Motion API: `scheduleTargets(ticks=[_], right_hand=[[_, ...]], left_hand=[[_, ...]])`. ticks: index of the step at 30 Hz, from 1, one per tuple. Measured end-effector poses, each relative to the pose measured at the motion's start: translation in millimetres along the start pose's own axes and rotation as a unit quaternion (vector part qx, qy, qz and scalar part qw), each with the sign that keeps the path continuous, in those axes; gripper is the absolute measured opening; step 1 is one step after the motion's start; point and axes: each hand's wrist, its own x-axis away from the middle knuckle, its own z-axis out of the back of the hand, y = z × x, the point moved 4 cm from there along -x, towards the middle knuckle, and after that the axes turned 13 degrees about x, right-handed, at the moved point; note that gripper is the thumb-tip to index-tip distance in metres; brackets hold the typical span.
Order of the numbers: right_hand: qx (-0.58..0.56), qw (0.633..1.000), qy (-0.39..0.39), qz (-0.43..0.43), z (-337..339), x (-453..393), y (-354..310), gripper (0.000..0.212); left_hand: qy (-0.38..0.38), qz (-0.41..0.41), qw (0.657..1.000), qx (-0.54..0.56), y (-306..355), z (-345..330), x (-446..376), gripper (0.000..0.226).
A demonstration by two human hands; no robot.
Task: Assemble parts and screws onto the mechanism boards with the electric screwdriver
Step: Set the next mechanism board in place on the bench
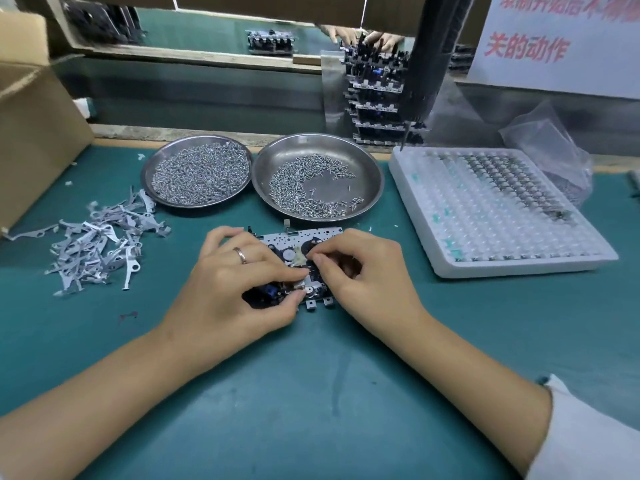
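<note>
Head view looks down on a desk (311,393) covered in dull teal matting. At its middle lies a mechanism board (302,252), a flat perforated metal plate carrying small gears, a dark round wheel and blue plastic pieces. The left hand (239,289), a plain ring on one finger, curls over the board's near left part, its fingers gripping the edge by a small shiny cylinder. The right hand (360,271) bends over the right side, thumb and forefinger pinched together on a tiny part I cannot make out.

Behind the board sit two round, shallow steel dishes: the left dish (197,169) heaped with small bright screws (201,171), the right dish (318,176) with screws thinly spread in a crescent. Left of the hands lies a loose pile of thin grey stamped metal levers (100,244). To the right is a white dimpled plastic tray (498,209), partly filled with small metallic pieces. A cardboard box (31,116) stands at far left, and a stack of dark assembled boards (377,95) rises behind the dishes.
</note>
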Motion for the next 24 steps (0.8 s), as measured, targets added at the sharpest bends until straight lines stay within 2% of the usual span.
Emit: scheduleTargets(ticks=[3, 9, 12, 17, 21, 24], right_hand=[[-0.004, 1.000, 0.009, 0.001, 1, 0, 1, 0.010], [0.021, 0.991, 0.113, 0.072, 8, 7, -7, 0.009], [0.020, 0.987, 0.132, 0.088, 11, 8, -8, 0.009], [-0.001, 0.993, 0.061, 0.099, 8, 6, -8, 0.009], [-0.065, 0.998, -0.001, 0.012, 5, 2, -2, 0.011], [-0.084, 0.996, -0.028, -0.025, 4, 1, -1, 0.011]], left_hand=[[-0.008, -0.003, 1.000, 0.013, 0, 1, -1, 0.023], [-0.012, 0.007, 1.000, 0.004, 1, 2, -1, 0.025], [-0.023, 0.008, 1.000, -0.014, 1, 4, -1, 0.034], [-0.019, 0.005, 1.000, -0.022, 1, 3, 1, 0.032], [0.022, 0.017, 1.000, -0.008, -1, 2, 1, 0.018], [0.032, 0.024, 0.999, 0.018, -2, 1, 1, 0.016]])
